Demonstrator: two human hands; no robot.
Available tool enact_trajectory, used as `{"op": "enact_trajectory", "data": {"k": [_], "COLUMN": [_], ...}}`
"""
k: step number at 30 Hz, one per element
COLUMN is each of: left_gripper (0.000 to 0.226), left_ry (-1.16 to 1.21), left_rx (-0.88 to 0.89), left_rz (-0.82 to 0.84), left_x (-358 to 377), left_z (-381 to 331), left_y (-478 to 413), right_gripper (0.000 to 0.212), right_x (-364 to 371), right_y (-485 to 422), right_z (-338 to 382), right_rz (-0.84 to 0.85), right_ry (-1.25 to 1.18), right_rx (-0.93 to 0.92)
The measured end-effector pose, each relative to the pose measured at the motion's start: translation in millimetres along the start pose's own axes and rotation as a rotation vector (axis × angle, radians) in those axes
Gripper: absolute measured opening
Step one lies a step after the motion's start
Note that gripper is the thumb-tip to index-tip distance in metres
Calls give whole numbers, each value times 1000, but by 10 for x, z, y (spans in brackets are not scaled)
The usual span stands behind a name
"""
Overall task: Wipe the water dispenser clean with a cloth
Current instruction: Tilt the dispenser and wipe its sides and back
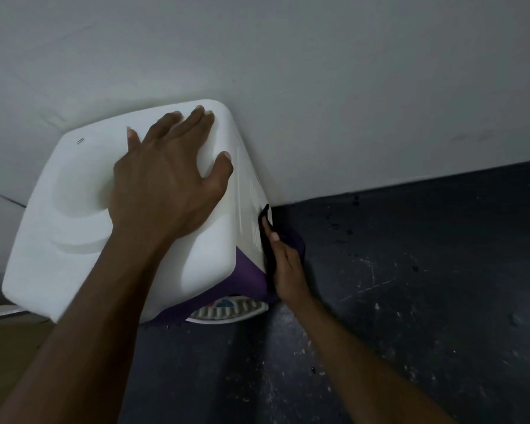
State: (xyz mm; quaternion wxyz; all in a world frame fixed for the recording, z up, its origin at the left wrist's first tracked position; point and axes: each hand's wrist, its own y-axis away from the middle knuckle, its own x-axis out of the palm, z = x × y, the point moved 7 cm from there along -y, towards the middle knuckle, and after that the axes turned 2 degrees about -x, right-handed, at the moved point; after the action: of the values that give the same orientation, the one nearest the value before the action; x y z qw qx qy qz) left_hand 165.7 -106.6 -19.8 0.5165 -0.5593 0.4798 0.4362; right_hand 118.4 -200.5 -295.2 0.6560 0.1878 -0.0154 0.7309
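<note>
A: In the head view, where is the water dispenser (129, 209) standing?

B: It is standing on the dark floor (410, 286), backed close against the pale wall (318, 71). We are looking down on its white top, with the round bottle well left of the left hand (166, 182) and the drip tray (227, 310) poking out below the purple front panel (248, 276).

A: Why is that hand lying there?

B: It is resting palm down with its fingers (199, 117) spread flat across the top, gripping nothing. I judge it is bracing the dispenser so it is not rocking or sliding while the other hand is rubbing.

A: And the right hand (288, 270)?

B: It is working at the dispenser's right side, beside the vent slots. Its fingers (268, 228) are pressing a dark cloth (291, 240) flat against the white side panel, thumb along the edge; the cloth is bunching behind the hand. How tightly the remaining fingers are curling round it I cannot tell, since they are hidden.

A: So the step in hand?

B: Wiping the side wall, I judge, with the top and front probably being handled separately.
</note>
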Motion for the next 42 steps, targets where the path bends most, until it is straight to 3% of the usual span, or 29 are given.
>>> {"op": "enact_trajectory", "data": {"k": [10, 19, 24, 27, 33, 42], "left_gripper": [59, 59, 59, 60, 59, 62], "left_ry": [10, 10, 16, 18, 13, 5], "left_rx": [-7, -17, -26, -38, -31, -33], "left_rz": [0, -5, 5, 8, -4, 9], "left_x": [-8, -6, -27, -37, -33, 2], "left_z": [-23, -17, -33, -40, -45, -15], "left_y": [18, 6, 27, 34, 39, -1], "right_gripper": [46, 56, 55, 45, 50, 78], "right_x": [134, -189, -207, -96, 59, -282], "right_y": [54, -114, -118, -31, 55, -159], "right_z": [313, -403, -225, -145, 24, -301], "right_rz": [22, -6, -9, -36, 28, 57], "right_ry": [-31, 122, 127, 38, 26, 267], "right_rx": [-222, 193, 233, 146, -63, 357]}}
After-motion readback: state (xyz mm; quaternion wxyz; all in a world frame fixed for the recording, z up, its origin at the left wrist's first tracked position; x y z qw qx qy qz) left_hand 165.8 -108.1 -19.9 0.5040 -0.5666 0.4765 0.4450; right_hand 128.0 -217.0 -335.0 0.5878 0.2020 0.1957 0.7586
